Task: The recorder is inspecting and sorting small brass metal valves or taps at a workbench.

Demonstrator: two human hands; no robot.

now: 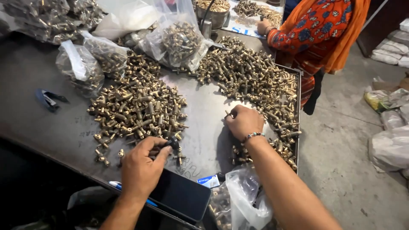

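light: we see soft daylight, brighter at right
glare: plastic bags [170, 25] blown out
shadow: dark lower left
focus: sharp

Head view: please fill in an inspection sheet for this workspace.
Surface: dark metal table, raised rim on the right.
Job's things: brass fittings in a left pile and a right pile.
Clutter: bagged fittings, phone, blue clip, pen.
Grippers: left hand pinches a small dark tool; right hand rests closed at the right pile's edge.
Cables: dark cable at the top.
Surroundings: a co-worker at the far side; sacks on the concrete floor.
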